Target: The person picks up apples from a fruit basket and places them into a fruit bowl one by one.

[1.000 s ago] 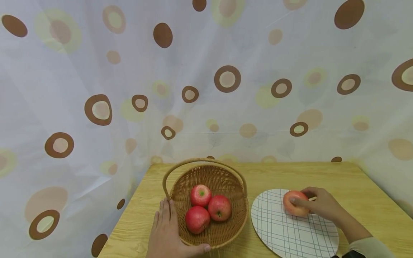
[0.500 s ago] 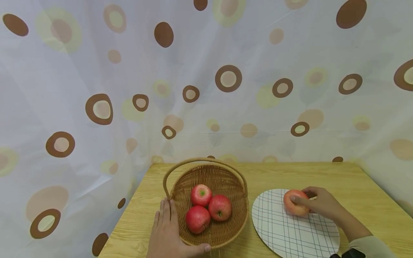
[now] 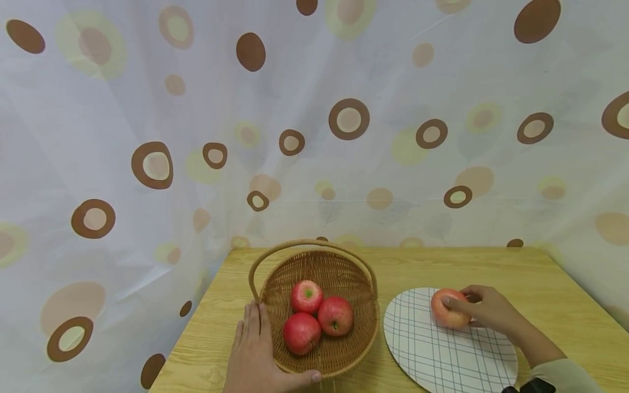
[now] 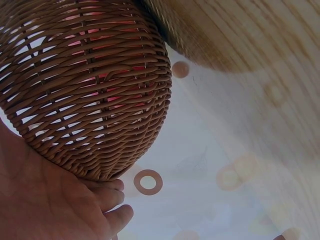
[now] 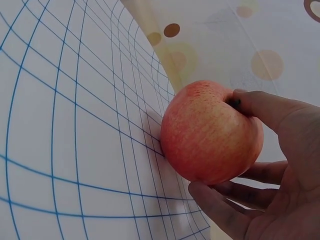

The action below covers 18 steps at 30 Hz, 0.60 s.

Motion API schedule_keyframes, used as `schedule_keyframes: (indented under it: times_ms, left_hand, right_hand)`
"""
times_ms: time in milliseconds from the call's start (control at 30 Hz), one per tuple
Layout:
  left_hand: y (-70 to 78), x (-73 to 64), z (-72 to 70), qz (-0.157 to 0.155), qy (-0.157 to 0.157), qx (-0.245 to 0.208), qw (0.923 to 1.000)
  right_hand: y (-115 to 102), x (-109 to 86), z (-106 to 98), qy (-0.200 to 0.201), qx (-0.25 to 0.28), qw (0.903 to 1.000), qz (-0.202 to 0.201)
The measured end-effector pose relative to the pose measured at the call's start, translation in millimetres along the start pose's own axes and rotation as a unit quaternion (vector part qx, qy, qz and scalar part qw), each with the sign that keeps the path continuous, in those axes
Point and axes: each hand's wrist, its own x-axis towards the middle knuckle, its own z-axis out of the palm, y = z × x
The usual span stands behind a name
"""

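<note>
A brown wicker basket [image 3: 361,349] with an arched handle stands at the middle front of the table, with a red apple [image 3: 301,333] and two more red apples inside. Along its left rim lies my left hand [image 3: 255,355], fingers straight and thumb stretched along the front edge; the left wrist view shows the palm against the woven wall [image 4: 95,110]. To the right, a paler pink-red apple [image 5: 210,135] is held by my right hand [image 3: 491,311], thumb by the stem hollow and fingers at the far side. That apple is right at the surface of a white oval board [image 3: 432,355] with blue grid lines.
The light wooden table [image 3: 393,267] extends behind and right of the board. A pale curtain [image 3: 314,164] with brown and beige circles hangs behind the table and on both sides. The basket handle [image 3: 314,243] arches above the basket's far part.
The view has shifted very slightly. Both hands, the basket and the apples keep practically the same places.
</note>
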Motion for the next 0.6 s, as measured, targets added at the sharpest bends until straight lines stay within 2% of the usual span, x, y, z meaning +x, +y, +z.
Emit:
schedule_keyframes:
  times_ms: [400,500,600]
  left_hand:
    - [-1.3,1.4,3.3,-0.006,-0.006,-0.004,1.0]
    - [-3.1,1.6,4.0,-0.008,-0.008,0.0,0.9999]
    - [-3.1,2.6,4.8,-0.007,-0.01,-0.001,0.9999]
  right_hand:
    - [-0.3,-3.0,-1.6,0.043,-0.02,0.9989,-0.004]
    - [0.9,-1.6,-2.8,0.058,-0.05,0.997,-0.01]
    - [3.1,-1.3,-5.1,0.088,-0.1,0.9906,-0.03]
